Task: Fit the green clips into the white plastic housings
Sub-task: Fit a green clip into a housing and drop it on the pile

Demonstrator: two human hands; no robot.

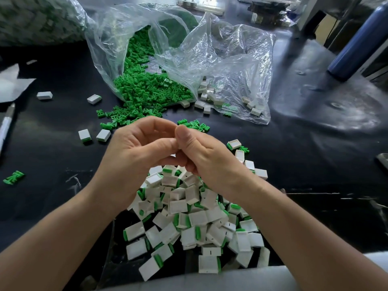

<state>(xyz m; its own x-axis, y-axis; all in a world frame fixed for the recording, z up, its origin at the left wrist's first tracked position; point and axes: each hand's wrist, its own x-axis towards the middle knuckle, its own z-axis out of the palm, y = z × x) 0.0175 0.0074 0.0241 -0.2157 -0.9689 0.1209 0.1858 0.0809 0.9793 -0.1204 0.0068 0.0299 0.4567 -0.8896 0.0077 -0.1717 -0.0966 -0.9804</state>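
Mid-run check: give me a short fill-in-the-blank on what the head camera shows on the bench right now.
1. The loose green clips spill onto the table from a clear plastic ____.
2. The bottle at the far right is ____ in colour.
3. The left hand and right hand meet above a pile of white ____.

Missing words: bag; blue; housings.

Two hands, two clear bags, one blue bottle (clips and housings beyond counting).
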